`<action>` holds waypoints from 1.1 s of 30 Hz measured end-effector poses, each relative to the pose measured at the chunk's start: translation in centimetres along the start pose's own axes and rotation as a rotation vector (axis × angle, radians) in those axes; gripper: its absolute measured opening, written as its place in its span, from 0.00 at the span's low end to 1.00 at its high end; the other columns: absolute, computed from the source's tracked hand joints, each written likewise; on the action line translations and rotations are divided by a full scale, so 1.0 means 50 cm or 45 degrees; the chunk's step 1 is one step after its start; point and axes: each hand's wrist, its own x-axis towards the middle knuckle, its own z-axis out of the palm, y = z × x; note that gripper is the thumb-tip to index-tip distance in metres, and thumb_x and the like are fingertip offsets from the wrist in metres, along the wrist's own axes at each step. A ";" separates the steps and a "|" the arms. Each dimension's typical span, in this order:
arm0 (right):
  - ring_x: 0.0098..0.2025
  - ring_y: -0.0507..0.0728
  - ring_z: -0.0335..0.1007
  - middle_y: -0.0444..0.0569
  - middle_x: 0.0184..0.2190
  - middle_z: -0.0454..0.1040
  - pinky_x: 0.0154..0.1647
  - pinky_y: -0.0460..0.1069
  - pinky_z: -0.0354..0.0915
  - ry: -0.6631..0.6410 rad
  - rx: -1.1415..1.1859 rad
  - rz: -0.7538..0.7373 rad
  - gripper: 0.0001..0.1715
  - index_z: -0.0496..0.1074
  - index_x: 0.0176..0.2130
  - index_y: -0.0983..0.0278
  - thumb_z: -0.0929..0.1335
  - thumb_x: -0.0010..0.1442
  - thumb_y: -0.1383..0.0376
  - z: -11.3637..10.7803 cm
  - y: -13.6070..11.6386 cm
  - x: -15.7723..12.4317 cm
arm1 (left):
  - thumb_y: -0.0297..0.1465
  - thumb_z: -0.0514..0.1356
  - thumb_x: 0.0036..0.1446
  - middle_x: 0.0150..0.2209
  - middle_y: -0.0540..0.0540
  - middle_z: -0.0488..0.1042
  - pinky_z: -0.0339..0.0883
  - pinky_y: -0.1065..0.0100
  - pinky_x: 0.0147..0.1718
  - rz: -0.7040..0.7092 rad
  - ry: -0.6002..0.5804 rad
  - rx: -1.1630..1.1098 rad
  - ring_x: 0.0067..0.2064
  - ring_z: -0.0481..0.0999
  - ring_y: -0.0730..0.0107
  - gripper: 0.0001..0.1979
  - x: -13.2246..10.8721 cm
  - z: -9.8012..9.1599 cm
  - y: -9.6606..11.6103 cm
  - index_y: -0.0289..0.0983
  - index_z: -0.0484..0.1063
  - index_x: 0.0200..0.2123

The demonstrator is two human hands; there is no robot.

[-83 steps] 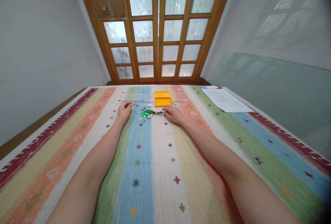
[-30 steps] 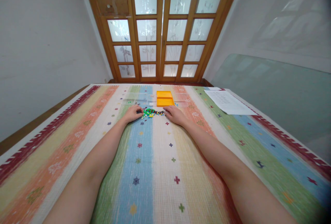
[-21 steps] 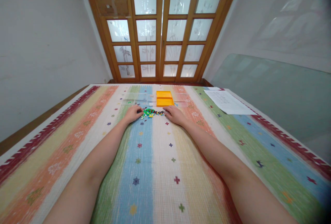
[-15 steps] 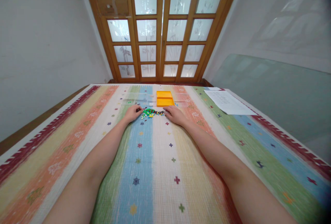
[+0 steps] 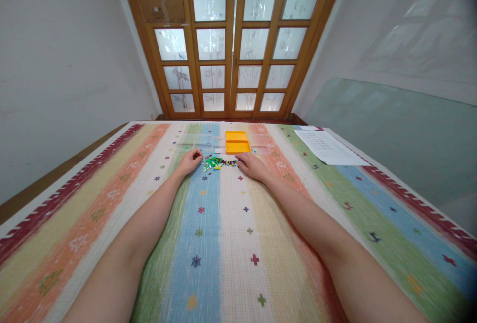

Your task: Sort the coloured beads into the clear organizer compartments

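Note:
A loose pile of tiny coloured building bricks (image 5: 216,163), mostly green with brown, yellow, white and blue ones, lies on the striped tablecloth. Just left of the pile is my left hand (image 5: 191,160), its fingertips pinched together; whatever sits between them is too small to name. My right hand (image 5: 250,163) rests at the pile's right edge, fingers reaching toward the dark and yellow bricks there. Its fingertips are too small and partly hidden to show whether they grip anything. Directly beyond my right hand stands an open yellow plastic case (image 5: 238,147).
Clear plastic trays (image 5: 197,143) lie left of the yellow case, with a few green bits in one. Another clear tray (image 5: 263,148) is to its right. White printed sheets (image 5: 324,146) lie at the far right of the table. Wooden glazed doors (image 5: 234,44) stand behind.
My left hand has drawn slightly left and away from the pile, its fingers now pinched. My right hand stays in nearly the same place.

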 end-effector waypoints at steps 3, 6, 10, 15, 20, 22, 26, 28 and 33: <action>0.57 0.62 0.72 0.56 0.56 0.78 0.61 0.56 0.64 0.001 -0.004 0.000 0.20 0.73 0.60 0.63 0.66 0.73 0.62 0.000 0.000 0.000 | 0.31 0.60 0.55 0.33 0.49 0.75 0.64 0.65 0.38 0.011 0.037 0.037 0.35 0.73 0.65 0.05 0.001 -0.001 -0.005 0.38 0.73 0.36; 0.57 0.62 0.72 0.56 0.56 0.78 0.61 0.56 0.64 -0.001 -0.002 -0.002 0.20 0.73 0.60 0.64 0.66 0.73 0.62 0.000 -0.001 -0.001 | 0.29 0.58 0.54 0.34 0.49 0.76 0.65 0.64 0.39 0.020 0.058 0.073 0.36 0.73 0.65 0.07 0.002 -0.002 -0.006 0.38 0.74 0.37; 0.57 0.62 0.72 0.56 0.56 0.77 0.61 0.56 0.64 -0.006 0.000 0.003 0.20 0.73 0.60 0.63 0.66 0.73 0.61 -0.001 -0.001 -0.001 | 0.26 0.55 0.55 0.36 0.46 0.77 0.66 0.62 0.43 0.045 0.058 0.141 0.38 0.73 0.63 0.09 0.004 -0.005 -0.006 0.38 0.76 0.36; 0.57 0.63 0.72 0.56 0.56 0.78 0.61 0.56 0.64 -0.009 -0.004 0.007 0.20 0.73 0.60 0.63 0.66 0.72 0.62 -0.001 -0.001 0.000 | 0.25 0.55 0.55 0.38 0.46 0.78 0.67 0.61 0.44 0.015 0.119 0.147 0.39 0.74 0.62 0.11 0.005 -0.003 -0.010 0.38 0.77 0.35; 0.57 0.62 0.72 0.56 0.56 0.78 0.61 0.56 0.65 -0.010 -0.002 0.008 0.20 0.73 0.60 0.63 0.66 0.72 0.62 -0.001 -0.001 0.000 | 0.29 0.57 0.58 0.37 0.46 0.78 0.68 0.61 0.44 -0.053 0.150 0.089 0.39 0.74 0.62 0.10 0.004 0.000 -0.007 0.38 0.79 0.38; 0.58 0.62 0.72 0.56 0.56 0.78 0.61 0.56 0.65 -0.013 0.008 0.008 0.20 0.73 0.60 0.63 0.66 0.72 0.62 -0.002 -0.002 0.000 | 0.30 0.57 0.59 0.37 0.46 0.79 0.69 0.60 0.44 -0.066 0.160 0.056 0.38 0.74 0.61 0.10 0.003 0.000 -0.002 0.39 0.79 0.39; 0.58 0.63 0.72 0.56 0.57 0.77 0.61 0.57 0.64 -0.019 0.013 0.011 0.20 0.73 0.60 0.62 0.66 0.72 0.62 -0.004 -0.003 -0.001 | 0.31 0.58 0.59 0.38 0.45 0.79 0.69 0.60 0.44 -0.096 0.199 -0.012 0.38 0.74 0.61 0.10 0.002 -0.001 0.006 0.39 0.80 0.39; 0.58 0.63 0.71 0.57 0.57 0.77 0.61 0.57 0.64 -0.023 0.012 0.015 0.20 0.73 0.60 0.62 0.66 0.72 0.62 -0.005 -0.004 -0.001 | 0.31 0.59 0.58 0.37 0.45 0.79 0.69 0.60 0.44 -0.124 0.236 -0.050 0.37 0.75 0.61 0.10 0.002 -0.003 0.006 0.39 0.80 0.38; 0.58 0.62 0.71 0.56 0.57 0.77 0.61 0.56 0.64 -0.019 0.010 0.018 0.20 0.74 0.60 0.62 0.66 0.73 0.61 -0.004 -0.003 -0.001 | 0.32 0.60 0.58 0.38 0.45 0.81 0.69 0.61 0.47 -0.201 0.423 -0.083 0.40 0.76 0.60 0.10 0.008 -0.009 -0.005 0.39 0.81 0.40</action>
